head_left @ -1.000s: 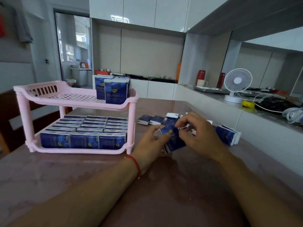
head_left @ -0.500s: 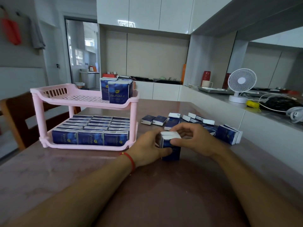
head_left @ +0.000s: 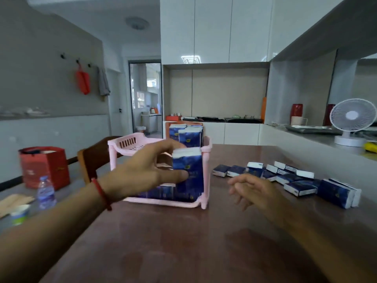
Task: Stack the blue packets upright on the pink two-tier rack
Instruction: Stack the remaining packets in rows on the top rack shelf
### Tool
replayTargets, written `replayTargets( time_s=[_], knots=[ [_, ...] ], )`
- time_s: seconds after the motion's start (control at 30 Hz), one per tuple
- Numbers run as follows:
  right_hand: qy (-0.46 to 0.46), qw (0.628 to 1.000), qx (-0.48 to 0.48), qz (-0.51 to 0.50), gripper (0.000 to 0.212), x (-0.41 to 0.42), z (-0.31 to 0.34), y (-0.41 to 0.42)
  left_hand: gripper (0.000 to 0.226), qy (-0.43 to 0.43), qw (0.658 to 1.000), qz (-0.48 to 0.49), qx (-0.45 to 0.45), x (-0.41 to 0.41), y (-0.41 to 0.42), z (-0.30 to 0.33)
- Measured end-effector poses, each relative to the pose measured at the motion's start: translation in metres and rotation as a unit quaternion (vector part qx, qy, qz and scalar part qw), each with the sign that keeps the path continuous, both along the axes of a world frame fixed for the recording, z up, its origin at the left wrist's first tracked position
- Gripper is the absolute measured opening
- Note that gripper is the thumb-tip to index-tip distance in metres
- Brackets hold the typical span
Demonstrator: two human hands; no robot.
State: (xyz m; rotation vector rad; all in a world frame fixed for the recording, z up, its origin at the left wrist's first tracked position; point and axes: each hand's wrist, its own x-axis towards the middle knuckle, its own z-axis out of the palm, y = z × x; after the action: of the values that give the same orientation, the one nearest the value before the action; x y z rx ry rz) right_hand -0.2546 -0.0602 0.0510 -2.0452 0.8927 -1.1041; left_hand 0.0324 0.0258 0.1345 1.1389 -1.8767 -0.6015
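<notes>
Lifting packets (head_left: 188, 170) toward rack (head_left: 205, 160), left hand (head_left: 142, 170); right hand (head_left: 253, 189) released.

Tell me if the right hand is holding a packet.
No, the right hand hangs open and empty; the left hand holds the blue packets.

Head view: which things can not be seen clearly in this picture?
- Lower tier of the pink rack: mostly hidden by the left hand and its held packets.
- How many packets are held: blurred, cannot tell.
- Print on the loose packets: too small.
- Plastic bottle label: blurred.
- Right hand: empty, blurred.
</notes>
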Motion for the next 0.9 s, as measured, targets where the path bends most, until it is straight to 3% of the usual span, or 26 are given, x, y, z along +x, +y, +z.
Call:
replayTargets(
  time_s=[0.2,0.43,0.63,0.9],
  knots=[
    [0.022,0.999,0.012,-0.038,0.023,0.006,-0.002,-0.002,0.035,-0.021,0.995,0.096,-0.032,0.052,-0.027,0.055],
    [0.055,0.993,-0.004,-0.103,0.010,0.009,-0.010,-0.008,0.038,-0.101,0.985,0.136,0.039,0.056,-0.093,0.060],
    [0.086,0.989,-0.009,-0.124,0.011,0.004,-0.008,-0.010,0.056,-0.038,0.985,0.144,0.084,0.042,-0.120,0.055],
    [0.111,0.987,-0.006,-0.114,0.011,0.008,-0.008,-0.012,0.065,-0.043,0.981,0.176,0.064,0.037,-0.131,0.047]
  ],
)
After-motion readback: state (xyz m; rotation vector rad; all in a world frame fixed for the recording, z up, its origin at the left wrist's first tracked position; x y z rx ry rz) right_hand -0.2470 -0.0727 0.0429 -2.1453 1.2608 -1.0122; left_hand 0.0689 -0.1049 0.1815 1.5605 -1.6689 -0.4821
